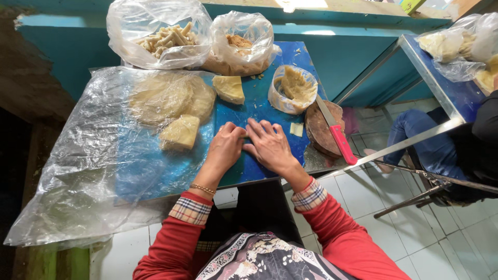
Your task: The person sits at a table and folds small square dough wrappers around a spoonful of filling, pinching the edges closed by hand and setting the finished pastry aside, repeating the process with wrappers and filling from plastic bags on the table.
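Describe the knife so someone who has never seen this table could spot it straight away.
Start at the blue table and go to its right edge, past the person's right hand. There a round brown wooden chopping block sits, and the knife lies across it. It is the only metal blade here, with a bright pink-red handle pointing toward the tiled floor.

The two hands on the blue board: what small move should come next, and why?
Probably keep rolling: push both palms forward over the board. The left hand and right hand lie flat, side by side on the blue board; whatever is under them is hidden. The dough block waits nearby, untouched.
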{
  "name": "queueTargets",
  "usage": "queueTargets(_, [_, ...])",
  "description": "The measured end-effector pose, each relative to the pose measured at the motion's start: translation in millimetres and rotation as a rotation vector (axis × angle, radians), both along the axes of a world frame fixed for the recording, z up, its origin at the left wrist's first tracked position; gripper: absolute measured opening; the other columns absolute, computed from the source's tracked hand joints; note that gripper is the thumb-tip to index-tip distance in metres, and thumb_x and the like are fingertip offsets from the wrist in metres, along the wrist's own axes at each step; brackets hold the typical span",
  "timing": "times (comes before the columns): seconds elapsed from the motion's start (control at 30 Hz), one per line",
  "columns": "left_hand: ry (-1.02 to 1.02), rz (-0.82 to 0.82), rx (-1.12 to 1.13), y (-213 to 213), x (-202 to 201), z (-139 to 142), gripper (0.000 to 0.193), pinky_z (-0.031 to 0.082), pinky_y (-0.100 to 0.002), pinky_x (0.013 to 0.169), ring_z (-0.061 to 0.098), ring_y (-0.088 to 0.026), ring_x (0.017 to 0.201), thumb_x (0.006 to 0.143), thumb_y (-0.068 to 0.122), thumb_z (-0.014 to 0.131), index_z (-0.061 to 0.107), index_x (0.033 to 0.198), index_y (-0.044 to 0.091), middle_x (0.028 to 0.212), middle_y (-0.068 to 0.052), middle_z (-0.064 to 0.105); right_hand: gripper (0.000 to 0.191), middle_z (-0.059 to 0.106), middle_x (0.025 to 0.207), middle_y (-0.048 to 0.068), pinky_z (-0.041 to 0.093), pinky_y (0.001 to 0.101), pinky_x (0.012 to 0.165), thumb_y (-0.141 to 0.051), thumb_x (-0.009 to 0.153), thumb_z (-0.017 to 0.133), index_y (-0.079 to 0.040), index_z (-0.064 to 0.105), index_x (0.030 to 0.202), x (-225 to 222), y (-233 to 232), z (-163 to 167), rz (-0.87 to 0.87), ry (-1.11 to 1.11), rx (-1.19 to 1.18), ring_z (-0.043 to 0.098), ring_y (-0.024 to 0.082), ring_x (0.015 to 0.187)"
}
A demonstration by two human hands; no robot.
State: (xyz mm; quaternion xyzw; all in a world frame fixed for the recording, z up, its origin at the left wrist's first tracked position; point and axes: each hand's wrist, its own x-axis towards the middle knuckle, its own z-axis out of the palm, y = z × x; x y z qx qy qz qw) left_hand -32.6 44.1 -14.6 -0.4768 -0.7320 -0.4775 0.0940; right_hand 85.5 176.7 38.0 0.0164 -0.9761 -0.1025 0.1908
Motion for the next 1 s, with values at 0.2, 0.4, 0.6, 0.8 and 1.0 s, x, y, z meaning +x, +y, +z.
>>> queueTargets(0.2, [-0.211,0.095,-0.079,8.6,-8.9,-2.9,0.014,0.053,-0.047,0.078,0.066,-0.038,0.09,0.093,0.017,0.065,0.073,0.094,0.005,0.096,-0.017,0.065,0.075,0.057,0.137,0.018,0.043,0.0464,0.094,-0.044,0.079,0.079,0.002,0.06,0.135,-22.7,21.3,23.6,0.071,0.051,-0.216,0.056,0.037,0.119])
queueTargets(0.4, [-0.435,-0.03,-0.04,3.4,-15.3,0.3,0.026,0.053,-0.044,0.08,0.068,-0.036,0.091,0.1,0.026,0.059,0.076,0.095,0.007,0.095,-0.017,0.069,0.023,0.075,0.106,-0.001,0.049,0.0395,0.094,-0.021,0.089,0.081,-0.017,0.071,0.109,-20.7,19.9,26.4,0.042,-0.029,-0.449,0.069,0.022,0.102])
queueTargets(0.6, [-0.72,-0.116,0.175,-8.4,-6.1,19.0,0.021,0.056,-0.028,0.067,0.07,-0.014,0.076,0.09,0.019,0.074,0.072,0.105,0.004,0.086,-0.01,0.077,0.022,0.073,0.103,0.007,0.054,0.0369,0.083,-0.015,0.087,0.08,-0.013,0.076,0.109,-20.4,-1.0,30.4,0.126,0.202,-0.574,0.068,0.026,0.095])
queueTargets(0.8, [-0.797,-0.126,0.288,-16.1,0.6,33.9,0.023,0.055,-0.022,0.067,0.066,-0.004,0.078,0.091,0.011,0.075,0.073,0.112,0.003,0.089,-0.004,0.077,0.021,0.074,0.105,0.004,0.056,0.0344,0.081,-0.006,0.088,0.08,-0.011,0.075,0.108,-18.9,-17.8,29.6,0.19,0.427,-0.498,0.068,0.023,0.093])
queueTargets(1.0, [-0.916,-0.237,0.42,-17.7,2.5,33.5,0.02,0.057,-0.021,0.074,0.07,-0.005,0.086,0.093,0.011,0.075,0.076,0.111,0.001,0.095,-0.004,0.079,0.019,0.065,0.098,0.001,0.048,0.0242,0.064,-0.001,0.086,0.084,-0.013,0.077,0.1,-22.8,-35.5,18.2,0.021,0.474,-0.843,0.063,0.013,0.084])
